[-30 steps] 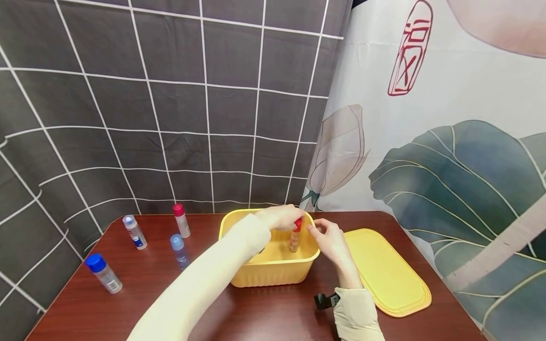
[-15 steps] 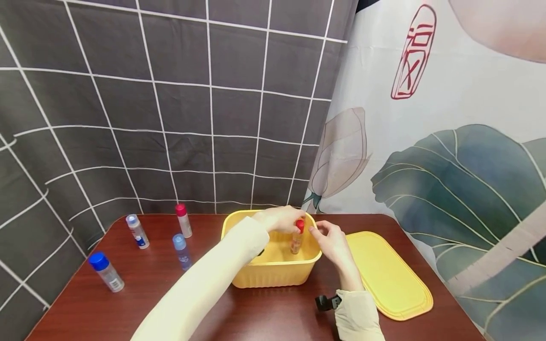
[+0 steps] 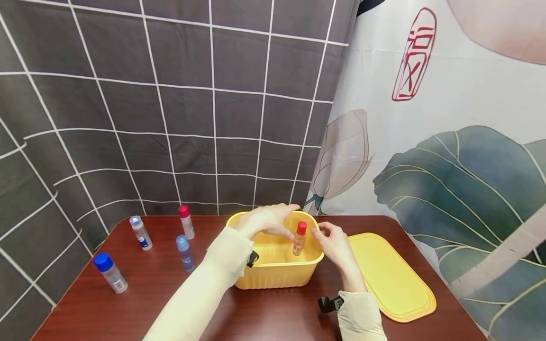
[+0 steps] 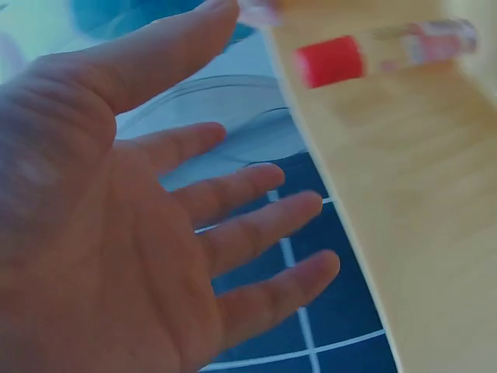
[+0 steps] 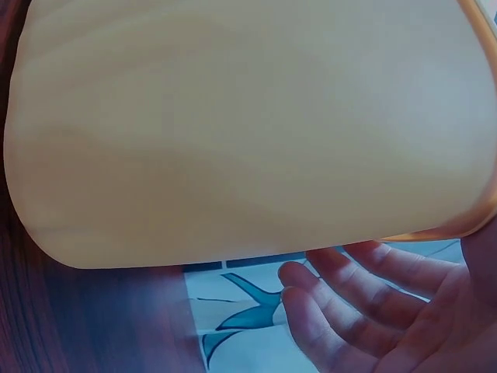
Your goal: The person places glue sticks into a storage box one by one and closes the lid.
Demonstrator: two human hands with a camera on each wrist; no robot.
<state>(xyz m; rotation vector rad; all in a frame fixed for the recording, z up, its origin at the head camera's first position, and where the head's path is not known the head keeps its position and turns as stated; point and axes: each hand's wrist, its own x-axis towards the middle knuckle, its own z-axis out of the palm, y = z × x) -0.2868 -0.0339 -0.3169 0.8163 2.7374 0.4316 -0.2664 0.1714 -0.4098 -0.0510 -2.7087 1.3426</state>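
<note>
A small clear bottle with a red cap stands in the right part of a yellow plastic box. My left hand hovers over the box, left of the bottle and apart from it. Its fingers are spread and hold nothing, as the left wrist view shows. With the thumb at the rim and the fingers outside, my right hand holds the right end of the box. In the right wrist view the box wall fills most of the picture, and the fingers curl beside its edge.
Left of the box stand several small bottles: blue-capped, white with a blue label, red-capped white and light blue. A yellow lid lies to the right. Grey and floral cloths hang behind the table.
My left hand has let go of the red-capped bottle and moved left, its fingers spreading. The bottle stays standing in the box. My right hand keeps its place at the rim.
</note>
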